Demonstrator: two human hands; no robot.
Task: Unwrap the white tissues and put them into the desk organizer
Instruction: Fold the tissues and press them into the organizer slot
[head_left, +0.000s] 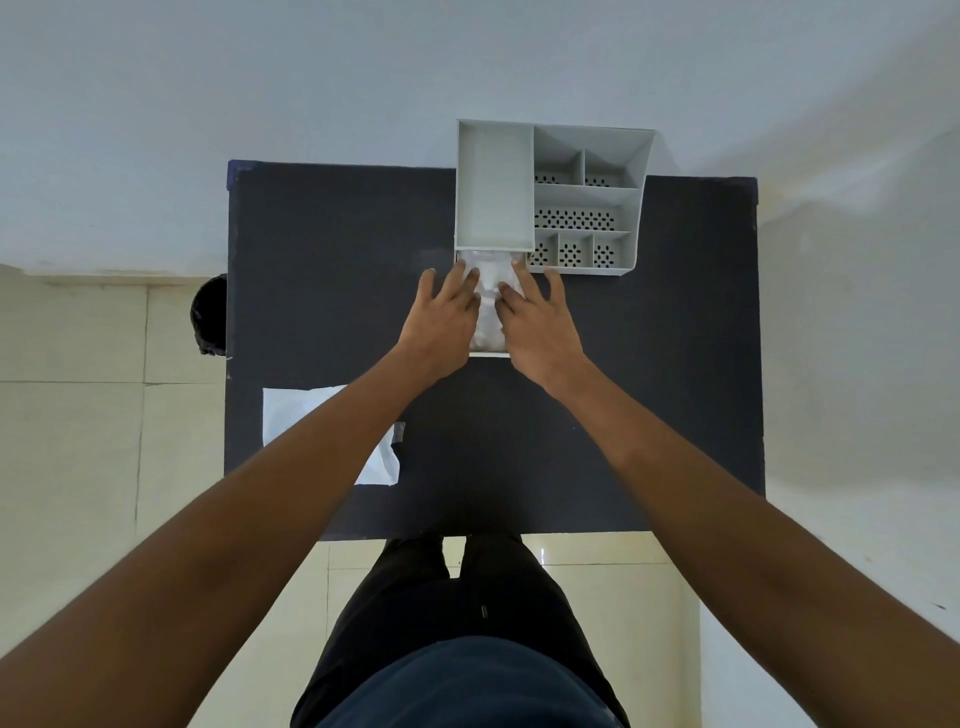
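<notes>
A white desk organizer (636, 156) stands at the far edge of the dark table (322, 291), with a large empty bin on its left and several small perforated compartments on its right. A pulled-out drawer below the big bin holds crumpled white tissues (488, 301). My left hand (441, 322) and my right hand (540, 327) lie on either side of the tissues, fingers spread and pressing on them. A flat white wrapper (291, 415) lies on the table near the left edge, partly hidden under my left forearm.
A dark round object (210, 314) sits on the floor beside the table's left edge. Pale floor tiles surround the table, and a wall rises right behind the organizer. My legs stand against the table's near edge.
</notes>
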